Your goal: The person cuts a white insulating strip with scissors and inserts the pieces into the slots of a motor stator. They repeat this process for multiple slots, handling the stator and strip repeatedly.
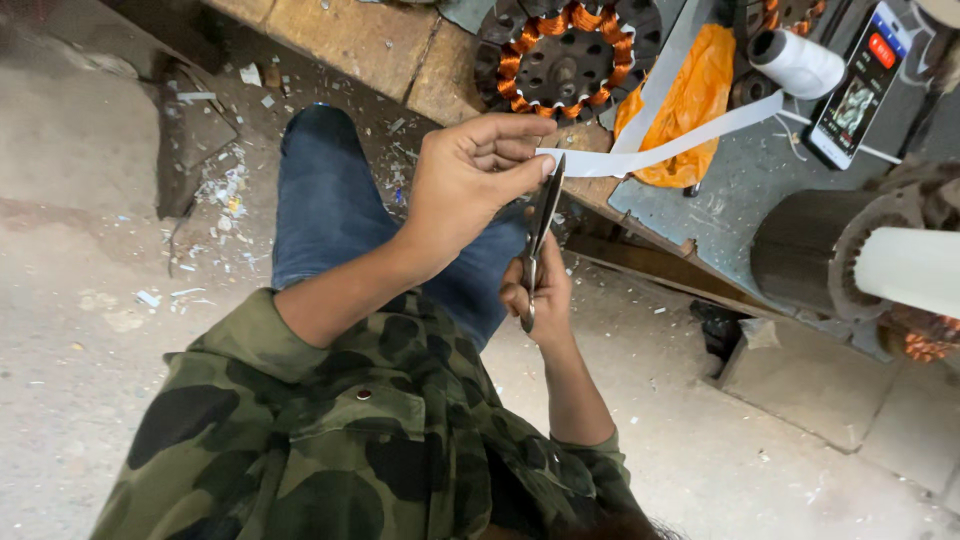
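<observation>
My left hand (470, 180) pinches the end of a long white paper strip (665, 145) that runs up and right across the bench. My right hand (540, 300) grips the handles of dark scissors (543, 225), whose blades point up and meet the strip right beside my left fingertips. Behind my left hand lies a round motor stator (565, 55) with orange copper windings.
An orange plastic bag (690, 100), a white roll (800, 62) and a phone (860, 85) lie on the grey bench (740, 195). A dark cylindrical motor housing (815, 255) with a white roll (910, 268) sits at right. White scraps litter the floor (215, 195) at left.
</observation>
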Demonstrator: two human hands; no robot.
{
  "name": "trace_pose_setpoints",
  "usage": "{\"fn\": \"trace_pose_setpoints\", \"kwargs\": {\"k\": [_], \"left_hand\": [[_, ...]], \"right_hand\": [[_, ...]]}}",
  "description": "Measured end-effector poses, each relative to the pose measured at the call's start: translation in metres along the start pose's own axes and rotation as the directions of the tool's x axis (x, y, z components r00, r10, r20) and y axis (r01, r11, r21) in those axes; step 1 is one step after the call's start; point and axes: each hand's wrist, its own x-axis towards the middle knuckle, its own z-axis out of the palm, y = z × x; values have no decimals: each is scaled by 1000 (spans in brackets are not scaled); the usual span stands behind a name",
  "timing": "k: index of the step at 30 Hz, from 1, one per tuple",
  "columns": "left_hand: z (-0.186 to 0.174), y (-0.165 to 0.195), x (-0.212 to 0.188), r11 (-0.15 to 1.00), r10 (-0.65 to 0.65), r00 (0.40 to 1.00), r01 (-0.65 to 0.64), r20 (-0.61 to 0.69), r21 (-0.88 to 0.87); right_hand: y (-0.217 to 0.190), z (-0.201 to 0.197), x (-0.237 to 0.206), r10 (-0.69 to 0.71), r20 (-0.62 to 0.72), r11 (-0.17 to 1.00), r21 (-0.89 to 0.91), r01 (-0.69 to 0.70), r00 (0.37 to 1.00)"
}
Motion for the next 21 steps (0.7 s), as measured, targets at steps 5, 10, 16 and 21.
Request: {"fn": "trace_pose_setpoints", "kwargs": {"k": [5, 10, 16, 21], "left_hand": [[2, 0, -1, 999, 5, 1000, -3, -30, 45], [3, 4, -1, 999, 14, 1000, -13, -27, 40], [3, 13, -4, 998, 57, 998, -57, 40, -13], [1, 14, -2, 996, 89, 994, -90, 60, 8]], "right_hand": [[-2, 5, 4, 61, -44, 997, -49, -63, 997], [-1, 7, 6, 32, -60, 994, -101, -38, 998], [2, -6, 11, -134, 0, 991, 8, 134, 991], [3, -7, 7, -83, -39, 995, 46, 84, 996]]}}
